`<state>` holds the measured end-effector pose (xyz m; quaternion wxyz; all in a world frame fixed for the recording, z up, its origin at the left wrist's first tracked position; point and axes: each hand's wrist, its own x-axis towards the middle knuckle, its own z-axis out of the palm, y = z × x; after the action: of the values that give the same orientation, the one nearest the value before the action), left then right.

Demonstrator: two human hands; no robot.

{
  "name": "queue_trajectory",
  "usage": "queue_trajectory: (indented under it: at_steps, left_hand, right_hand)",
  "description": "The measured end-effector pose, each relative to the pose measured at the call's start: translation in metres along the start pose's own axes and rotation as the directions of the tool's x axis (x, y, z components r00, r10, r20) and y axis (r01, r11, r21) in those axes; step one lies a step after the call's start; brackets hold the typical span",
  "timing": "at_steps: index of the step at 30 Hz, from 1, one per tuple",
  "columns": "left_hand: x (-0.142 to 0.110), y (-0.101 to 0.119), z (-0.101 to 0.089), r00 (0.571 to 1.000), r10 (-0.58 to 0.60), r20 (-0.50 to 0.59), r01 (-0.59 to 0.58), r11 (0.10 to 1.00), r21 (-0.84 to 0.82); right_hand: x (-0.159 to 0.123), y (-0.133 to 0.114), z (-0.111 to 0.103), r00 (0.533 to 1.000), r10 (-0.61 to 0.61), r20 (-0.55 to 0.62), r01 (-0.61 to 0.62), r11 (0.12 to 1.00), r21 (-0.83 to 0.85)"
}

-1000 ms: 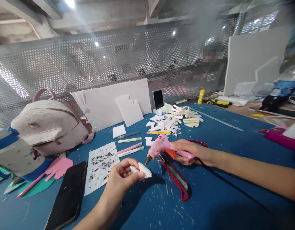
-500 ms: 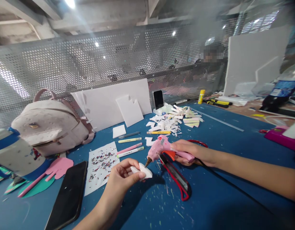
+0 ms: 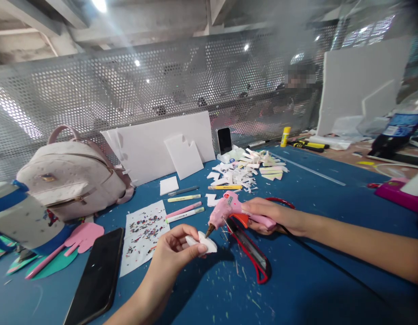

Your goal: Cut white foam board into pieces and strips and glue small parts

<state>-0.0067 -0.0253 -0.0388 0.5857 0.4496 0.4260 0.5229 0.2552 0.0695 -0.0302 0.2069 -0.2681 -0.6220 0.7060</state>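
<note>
Between thumb and fingers, my left hand (image 3: 176, 250) pinches a small white foam piece (image 3: 210, 245) above the blue table. My right hand (image 3: 276, 216) is closed round the handle of a pink hot glue gun (image 3: 231, 207) with an orange trigger. The gun's metal nozzle points down to the left, its tip at the upper edge of the foam piece; I cannot tell if it touches. A red and black utility knife (image 3: 251, 253) lies just below the gun. Several pens, among them a pink one (image 3: 184, 209), lie beyond my left hand.
White foam scraps (image 3: 236, 174) are heaped at the back, near an upright phone (image 3: 224, 140). A black phone (image 3: 96, 275) lies at left beside a speckled paper sheet (image 3: 127, 264). A backpack (image 3: 76, 176) and a large cup (image 3: 25, 221) stand further left. The gun's cord (image 3: 331, 257) trails right.
The foam piece in my left hand has shifted and tilted very slightly to the right under the nozzle. My right hand and the glue gun are nearly still.
</note>
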Motion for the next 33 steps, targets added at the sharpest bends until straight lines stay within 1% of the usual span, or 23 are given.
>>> queue_trajectory:
  at_steps: [6,11,14,20,24,28,33]
  left_hand:
    - [0.0001,0.0006,-0.0015,0.999,0.007,-0.041,-0.005,0.999,0.051]
    - [-0.0001,0.0050,-0.0011,0.994,0.092,-0.061,-0.077,0.975,0.210]
    - [-0.0007,0.0063,-0.0017,0.990,0.106,-0.089,-0.080,0.963,0.258]
    - [-0.0006,0.0042,-0.0045,0.986,0.088,-0.140,-0.052,0.969,0.243]
    - [0.0012,0.0032,-0.0031,0.983,0.108,-0.148,-0.078,0.978,0.192]
    - [0.0034,0.0019,-0.0019,0.981,0.153,-0.116,-0.130,0.974,0.185]
    - [0.0037,0.0019,-0.0018,0.979,0.170,-0.117,-0.142,0.966,0.217]
  right_hand:
    - [-0.0007,0.0003,0.0002,0.998,-0.037,-0.049,0.036,0.999,-0.011]
    - [-0.0009,-0.0028,0.0028,0.992,-0.077,-0.101,0.072,0.996,-0.045]
    - [-0.0013,-0.0042,0.0039,0.985,-0.115,-0.131,0.102,0.990,-0.099]
    - [-0.0018,-0.0056,0.0054,0.953,-0.241,-0.182,0.188,0.945,-0.267]
    - [-0.0021,-0.0043,0.0048,0.931,-0.309,-0.195,0.227,0.908,-0.353]
    - [-0.0039,-0.0048,0.0052,0.922,-0.345,-0.177,0.246,0.873,-0.420]
    - [-0.0061,-0.0072,0.0075,0.920,-0.364,-0.144,0.255,0.837,-0.483]
